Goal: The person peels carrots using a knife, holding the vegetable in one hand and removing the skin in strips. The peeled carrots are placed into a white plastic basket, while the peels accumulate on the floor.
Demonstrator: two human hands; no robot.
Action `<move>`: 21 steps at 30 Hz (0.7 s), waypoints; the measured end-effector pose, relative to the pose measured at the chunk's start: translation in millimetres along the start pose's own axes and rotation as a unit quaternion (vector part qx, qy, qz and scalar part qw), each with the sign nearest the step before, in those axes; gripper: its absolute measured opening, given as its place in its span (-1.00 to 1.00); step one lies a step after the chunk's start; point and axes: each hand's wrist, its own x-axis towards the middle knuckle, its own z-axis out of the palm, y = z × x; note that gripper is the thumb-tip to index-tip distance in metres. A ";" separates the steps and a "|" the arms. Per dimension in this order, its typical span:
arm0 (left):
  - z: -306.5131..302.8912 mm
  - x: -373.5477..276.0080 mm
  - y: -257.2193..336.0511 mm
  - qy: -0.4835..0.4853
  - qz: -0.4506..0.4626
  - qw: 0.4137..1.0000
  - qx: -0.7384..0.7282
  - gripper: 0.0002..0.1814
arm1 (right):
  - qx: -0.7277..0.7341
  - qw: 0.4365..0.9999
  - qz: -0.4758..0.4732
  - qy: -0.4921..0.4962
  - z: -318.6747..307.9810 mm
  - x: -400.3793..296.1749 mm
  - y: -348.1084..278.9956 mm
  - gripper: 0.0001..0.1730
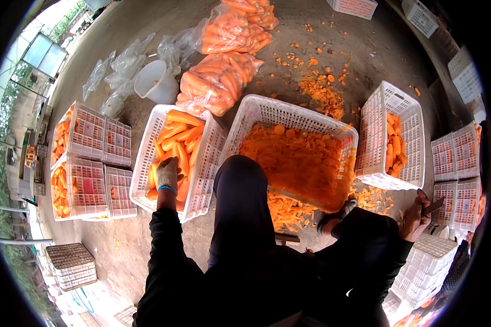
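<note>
My left hand [168,175], in a knitted work glove with a blue band at the wrist, reaches into a white plastic crate [138,180] of large carrots [180,135]. Its fingers are over the carrots; whether they grip one cannot be told. Out to the right, my bare right hand [415,216] holds a knife [433,207] beside my right knee. Between the hands, a wide white crate [298,107] holds orange peelings [294,163] and cut carrot ends. To its right stands a tall crate [415,143] part-filled with carrots [395,143].
Clear bags of carrots [221,79] lie ahead, beside a white bucket [155,81] and crumpled plastic bags [127,69]. Carrot-filled crates are stacked at left [86,180] and right [454,163]. Peelings [290,210] litter the floor near my foot. A partly visible person [454,269] is at the far lower right.
</note>
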 end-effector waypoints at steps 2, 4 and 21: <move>-49.3 47.0 -58.1 -0.012 -0.053 0.998 0.011 -0.56 | -0.011 0.999 -0.017 -0.042 24.4 1.0 -16.2 -0.69; -48.1 58.0 -66.2 0.031 -0.078 0.996 0.019 -0.56 | -0.009 0.996 -0.054 -0.070 42.7 0.5 -14.5 -0.69; 91.3 282.6 41.4 0.085 0.130 0.931 0.331 0.03 | -0.250 0.958 -0.024 -0.135 120.7 -17.5 -2.5 -0.71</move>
